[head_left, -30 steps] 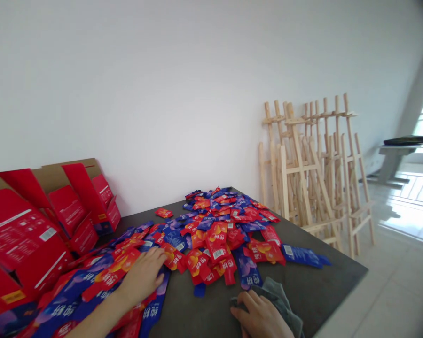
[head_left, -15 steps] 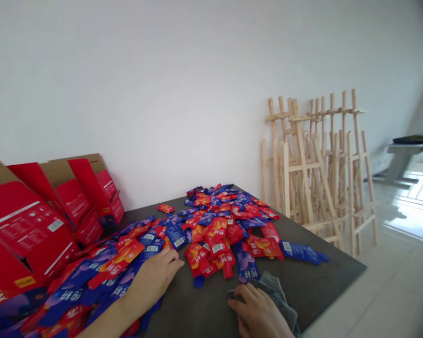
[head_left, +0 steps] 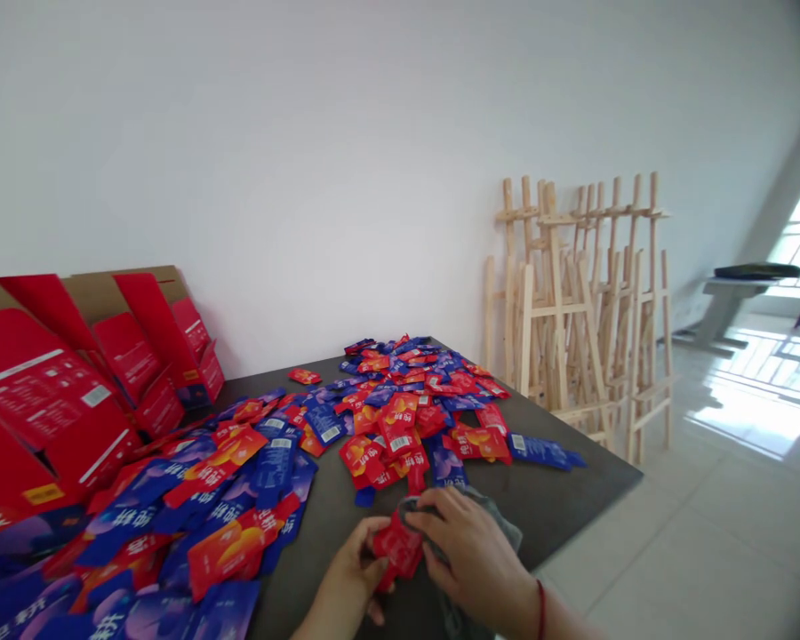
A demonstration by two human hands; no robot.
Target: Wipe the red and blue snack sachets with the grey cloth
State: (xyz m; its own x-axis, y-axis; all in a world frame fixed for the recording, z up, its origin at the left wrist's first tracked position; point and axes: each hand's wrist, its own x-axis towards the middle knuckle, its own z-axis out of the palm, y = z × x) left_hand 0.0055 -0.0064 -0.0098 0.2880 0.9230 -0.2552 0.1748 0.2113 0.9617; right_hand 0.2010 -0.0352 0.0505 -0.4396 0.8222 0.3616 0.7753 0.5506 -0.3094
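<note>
Between the fingers of my left hand (head_left: 355,573) is a red packet (head_left: 400,549), held low over the front of the dark table (head_left: 373,498). My right hand (head_left: 470,547) grips a grey-green cloth (head_left: 497,518) and presses a fold of it on the packet's upper right. Just beyond my hands lies a heap of red and blue packets (head_left: 400,422). More red and blue packets (head_left: 233,542) spread across the table to my left, close to my left hand.
Open red cardboard boxes (head_left: 46,400) stand at the left of the table. A lone blue packet (head_left: 540,451) lies near the table's right edge. Wooden easels (head_left: 573,311) lean by the white wall on the right, and a grey bench-like table (head_left: 726,307) stands farther off.
My left hand has moved right from the left pile and now holds a red packet. My right hand has brought the cloth up against it. The view has shifted slightly.
</note>
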